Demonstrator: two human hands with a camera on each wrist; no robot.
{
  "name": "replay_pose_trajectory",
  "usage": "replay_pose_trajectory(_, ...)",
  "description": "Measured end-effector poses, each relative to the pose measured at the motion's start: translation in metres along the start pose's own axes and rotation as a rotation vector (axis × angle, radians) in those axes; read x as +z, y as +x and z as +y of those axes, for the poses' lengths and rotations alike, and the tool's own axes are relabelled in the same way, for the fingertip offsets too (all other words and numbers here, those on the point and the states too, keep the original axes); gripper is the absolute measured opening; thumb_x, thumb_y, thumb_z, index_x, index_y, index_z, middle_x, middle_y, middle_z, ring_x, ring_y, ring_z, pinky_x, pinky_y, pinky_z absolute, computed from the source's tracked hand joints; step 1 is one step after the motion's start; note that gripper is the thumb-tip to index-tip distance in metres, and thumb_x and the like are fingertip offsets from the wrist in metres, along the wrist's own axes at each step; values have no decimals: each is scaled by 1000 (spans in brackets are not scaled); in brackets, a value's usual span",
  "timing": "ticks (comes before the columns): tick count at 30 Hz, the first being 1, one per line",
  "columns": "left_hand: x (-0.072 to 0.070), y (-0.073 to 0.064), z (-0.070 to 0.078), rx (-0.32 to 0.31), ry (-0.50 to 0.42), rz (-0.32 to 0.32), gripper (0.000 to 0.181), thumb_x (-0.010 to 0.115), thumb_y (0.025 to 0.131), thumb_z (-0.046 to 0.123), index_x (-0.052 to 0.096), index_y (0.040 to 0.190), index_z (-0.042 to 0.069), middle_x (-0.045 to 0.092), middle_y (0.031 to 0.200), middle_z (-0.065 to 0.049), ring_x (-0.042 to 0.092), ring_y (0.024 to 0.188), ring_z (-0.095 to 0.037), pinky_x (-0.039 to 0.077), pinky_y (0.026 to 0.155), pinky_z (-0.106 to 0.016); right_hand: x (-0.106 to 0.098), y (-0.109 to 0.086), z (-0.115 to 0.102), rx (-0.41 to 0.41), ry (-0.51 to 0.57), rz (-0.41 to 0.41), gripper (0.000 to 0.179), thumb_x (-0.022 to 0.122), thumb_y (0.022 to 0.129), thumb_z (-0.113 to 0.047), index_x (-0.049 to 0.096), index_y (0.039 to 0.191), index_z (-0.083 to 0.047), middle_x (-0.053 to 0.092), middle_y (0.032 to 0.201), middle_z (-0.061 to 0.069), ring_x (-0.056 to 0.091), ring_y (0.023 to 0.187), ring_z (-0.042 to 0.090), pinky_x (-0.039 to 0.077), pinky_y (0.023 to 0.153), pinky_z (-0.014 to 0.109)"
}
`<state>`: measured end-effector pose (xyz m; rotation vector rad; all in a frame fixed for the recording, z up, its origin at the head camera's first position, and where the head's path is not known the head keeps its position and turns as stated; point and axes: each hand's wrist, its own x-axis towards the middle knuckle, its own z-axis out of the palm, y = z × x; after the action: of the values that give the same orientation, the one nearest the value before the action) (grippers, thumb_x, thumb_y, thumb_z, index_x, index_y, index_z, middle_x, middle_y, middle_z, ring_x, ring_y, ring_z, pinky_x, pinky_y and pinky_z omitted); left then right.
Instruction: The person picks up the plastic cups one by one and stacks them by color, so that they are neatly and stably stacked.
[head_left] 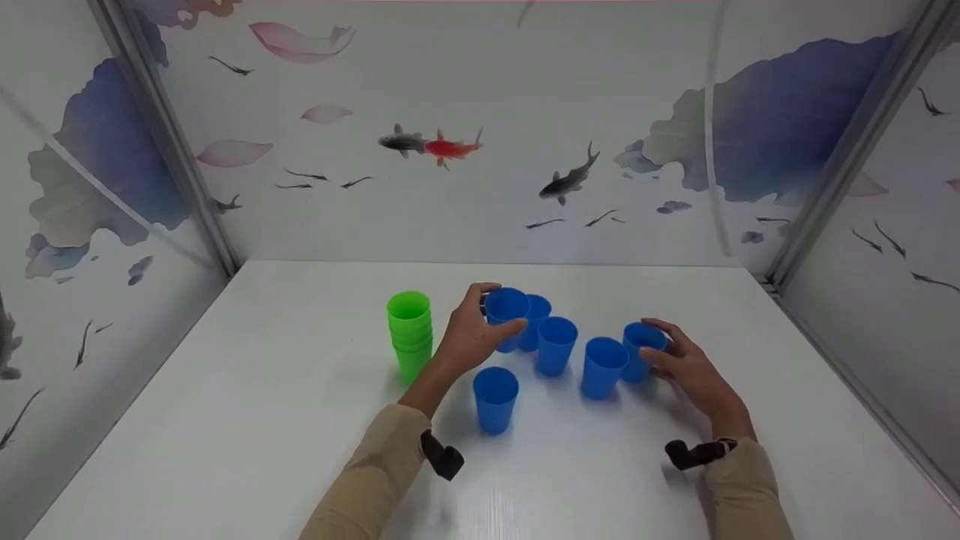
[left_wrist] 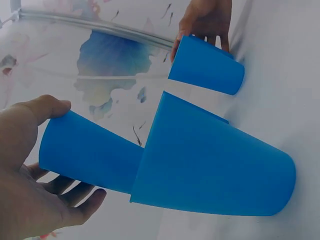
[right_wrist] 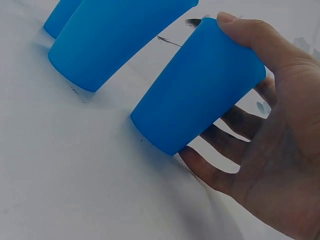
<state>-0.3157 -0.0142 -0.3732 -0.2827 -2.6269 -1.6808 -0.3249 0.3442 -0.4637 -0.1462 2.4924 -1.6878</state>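
My left hand [head_left: 471, 334] holds a blue cup [head_left: 504, 311] near its rim, thumb on one side and fingers on the other. In the left wrist view a nearer blue cup [left_wrist: 215, 165] hides the base of this held cup [left_wrist: 90, 150], so I cannot tell whether it touches the table. My right hand [head_left: 694, 375] grips another blue cup [head_left: 636, 366] at the right end of the group. The right wrist view shows the thumb at the rim of that cup [right_wrist: 195, 85] and fingers along its far side. Both held cups have their mouths up.
Between the hands stand more upright blue cups, one [head_left: 556, 349] in the middle and one [head_left: 603, 371] beside the right-hand cup. Another blue cup [head_left: 495, 405] stands closer to me. A stack of green cups [head_left: 411, 337] is left of my left hand. Patterned walls [head_left: 480, 210] enclose the white table [head_left: 225, 420].
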Motion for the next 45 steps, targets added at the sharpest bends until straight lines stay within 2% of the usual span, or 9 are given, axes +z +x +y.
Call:
replay_pose_trajectory(6, 6, 7, 19, 29, 3, -73, 70, 73, 92, 34, 38, 149, 14, 43, 156, -15, 44, 143, -34, 44, 114, -50, -1, 2, 0, 14, 4, -2, 81, 63, 93, -54, 22, 158, -29, 11, 168, 19, 17, 153, 47, 29, 119, 63)
replay_pose_trajectory(11, 14, 13, 40, 43, -15, -100, 71, 74, 91, 35, 38, 149, 15, 42, 157, -13, 44, 144, -33, 44, 114, -49, -1, 3, 0, 20, 17, 7, 83, 64, 92, -55, 22, 159, -29, 11, 169, 18, 17, 153, 46, 29, 119, 62)
replay_pose_trajectory(18, 28, 20, 66, 39, -26, -109, 72, 74, 91, 34, 39, 150, 15, 42, 157, -11, 45, 143, -33, 44, 114, -50, -1, 3, 3, 17, 45, -2, 84, 65, 93, -53, 21, 159, -25, 7, 169, 18, 14, 154, 47, 28, 119, 63)
replay_pose_trajectory(24, 38, 34, 80, -6, -38, -90, 71, 75, 90, 36, 40, 148, 17, 46, 153, -11, 49, 140, -32, 46, 112, -49, -1, 5, 6, 31, 42, 7, 85, 65, 92, -54, 21, 159, -26, 8, 169, 19, 15, 153, 47, 28, 119, 63)
replay_pose_trajectory(30, 52, 42, 89, -23, -13, -79, 70, 76, 89, 36, 42, 148, 18, 50, 151, -9, 51, 138, -30, 46, 112, -48, 1, 7, 6, 47, 23, 17, 87, 65, 89, -60, 22, 158, -30, 12, 169, 17, 19, 152, 46, 30, 119, 62)
replay_pose_trajectory(35, 66, 44, 94, -5, 3, -93, 70, 76, 89, 38, 43, 148, 18, 50, 151, -8, 52, 138, -29, 47, 112, -48, 1, 9, 4, 49, 26, 15, 87, 65, 87, -62, 23, 157, -33, 13, 169, 15, 21, 153, 45, 30, 119, 61)
replay_pose_trajectory(38, 75, 44, 94, 3, -14, -107, 70, 76, 89, 39, 45, 148, 17, 51, 151, -7, 52, 137, -29, 47, 111, -48, 0, 9, 4, 56, 21, 21, 85, 65, 88, -61, 24, 157, -34, 15, 168, 15, 22, 152, 45, 30, 119, 61)
replay_pose_trajectory(45, 97, 47, 89, -24, -44, -104, 68, 77, 88, 40, 48, 146, 20, 51, 151, -5, 52, 138, -26, 48, 110, -45, -2, 8, 6, 63, 11, 24, 82, 64, 91, -59, 23, 157, -35, 14, 169, 15, 22, 152, 44, 31, 119, 61)
